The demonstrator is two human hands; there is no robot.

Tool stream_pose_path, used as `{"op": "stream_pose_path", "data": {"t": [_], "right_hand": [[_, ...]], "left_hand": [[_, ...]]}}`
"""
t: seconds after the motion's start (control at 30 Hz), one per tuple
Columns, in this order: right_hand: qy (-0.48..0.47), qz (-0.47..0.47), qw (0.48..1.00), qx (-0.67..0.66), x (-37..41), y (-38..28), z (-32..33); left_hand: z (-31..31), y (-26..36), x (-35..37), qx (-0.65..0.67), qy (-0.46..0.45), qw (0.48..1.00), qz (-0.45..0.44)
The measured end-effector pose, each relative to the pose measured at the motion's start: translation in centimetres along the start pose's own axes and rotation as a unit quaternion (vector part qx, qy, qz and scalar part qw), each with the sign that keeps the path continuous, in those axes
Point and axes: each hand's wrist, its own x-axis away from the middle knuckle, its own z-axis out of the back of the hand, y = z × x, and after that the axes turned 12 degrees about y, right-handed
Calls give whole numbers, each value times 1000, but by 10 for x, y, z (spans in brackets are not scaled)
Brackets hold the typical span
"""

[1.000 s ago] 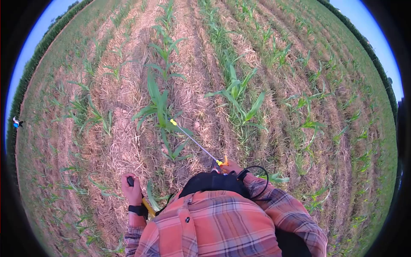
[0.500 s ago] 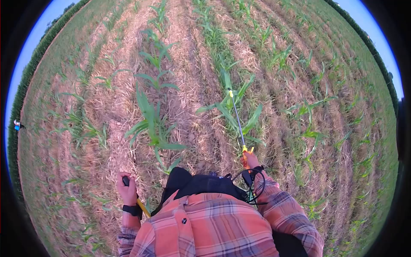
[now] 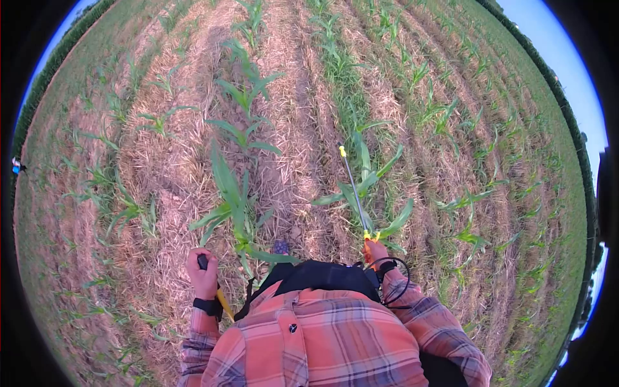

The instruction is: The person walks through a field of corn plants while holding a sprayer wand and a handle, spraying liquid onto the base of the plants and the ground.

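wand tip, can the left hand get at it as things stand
Probably not: the left hand is closed around a black handle, and the wand tip is well ahead, past a leafy plant.

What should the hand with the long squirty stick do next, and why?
Perhaps the right hand should swing the spray wand slightly to the person's right. Its yellow nozzle appears just left of the nearby corn plant, so a small swing might line it up with the leaves, if that plant needs spraying.
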Motion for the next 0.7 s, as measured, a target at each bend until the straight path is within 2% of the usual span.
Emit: {"op": "stream_pose_path", "data": {"t": [0.1,0.33,0.4,0.5,0.53,0.57,0.6,0.67,0.7], "right_hand": [[-23,-4,999,26,-2,-21,-43],[-123,-6,984,127,-2,-62,-122],[-162,-9,962,221,-11,-68,-133],[-209,26,948,238,-32,-78,-144],[-242,45,937,246,-46,-79,-146],[-230,78,942,232,-60,-78,-149],[-233,81,941,230,-77,-78,-151],[-265,117,943,162,-108,-95,-160],[-260,137,933,206,-115,-114,-158]], "left_hand": [[-6,17,-29,25,8,999,45],[-21,4,-85,-15,0,998,53],[-34,19,-95,-21,-4,998,65],[-57,37,-116,18,-12,994,107],[-62,29,-126,-28,-2,999,37],[-68,22,-131,-74,8,997,-32],[-79,28,-135,-75,10,996,-37],[-104,53,-153,-14,36,999,38],[-115,63,-162,-46,26,997,51]]}}
